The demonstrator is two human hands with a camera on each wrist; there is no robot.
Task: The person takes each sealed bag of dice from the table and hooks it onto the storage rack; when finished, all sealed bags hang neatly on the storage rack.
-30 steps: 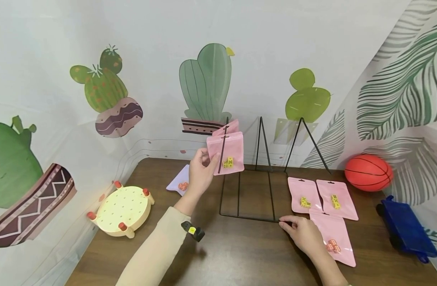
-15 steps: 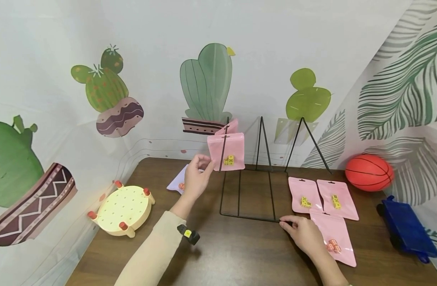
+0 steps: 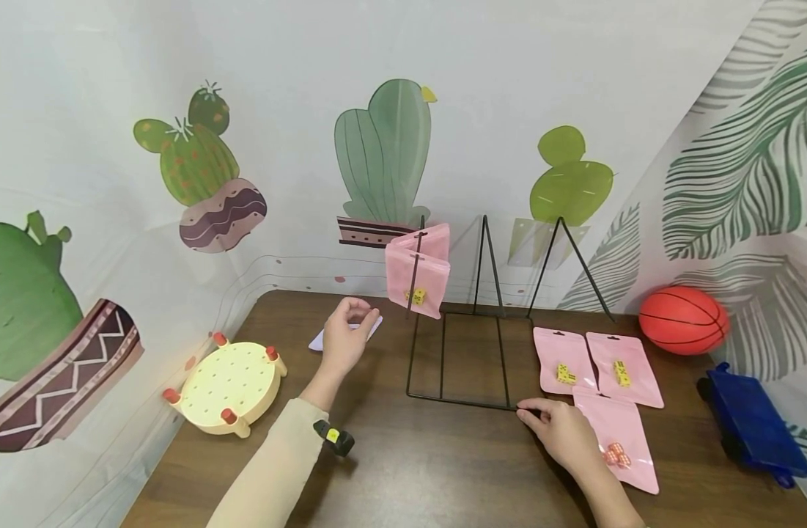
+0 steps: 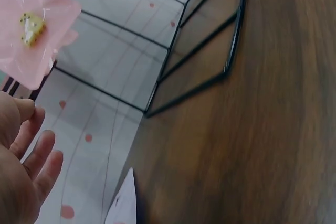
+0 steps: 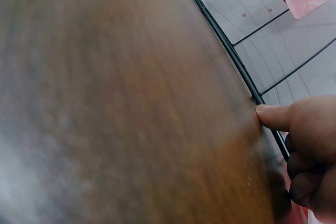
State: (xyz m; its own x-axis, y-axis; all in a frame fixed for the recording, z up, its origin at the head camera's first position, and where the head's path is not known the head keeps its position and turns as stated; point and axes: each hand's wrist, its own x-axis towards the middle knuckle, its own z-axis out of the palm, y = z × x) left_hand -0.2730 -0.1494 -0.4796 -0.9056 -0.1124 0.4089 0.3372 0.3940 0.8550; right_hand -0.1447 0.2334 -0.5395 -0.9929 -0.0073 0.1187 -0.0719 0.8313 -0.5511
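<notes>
A black wire display rack [image 3: 456,402] stands on the wooden table. On its left prong hangs a pink zip pouch [image 3: 431,280] with yellow dice, tilted, and another pink pouch [image 3: 437,237] hangs behind it. My left hand [image 3: 342,339] is left of the rack with nothing in its fingers; in the left wrist view its loosely bent fingers [image 4: 44,174] are apart from the hanging pouch. A lilac pouch [image 3: 317,342] lies on the table, partly hidden behind this hand. My right hand [image 3: 561,433] pinches the rack's front right corner, thumb on the wire in the right wrist view.
Right of the rack lie a pink pouch [image 3: 551,345] and another pink pouch [image 3: 643,381] with yellow dice, plus a pink pouch [image 3: 630,422] with orange dice. Farther right are a red ball [image 3: 683,320] and a blue cart [image 3: 753,422]. A yellow pegged stool [image 3: 228,385] stands left.
My left hand has let go of the front hanging pouch and moved left and down toward the lilac pouch. The hanging pouch has swung round. My right hand stays on the rack.
</notes>
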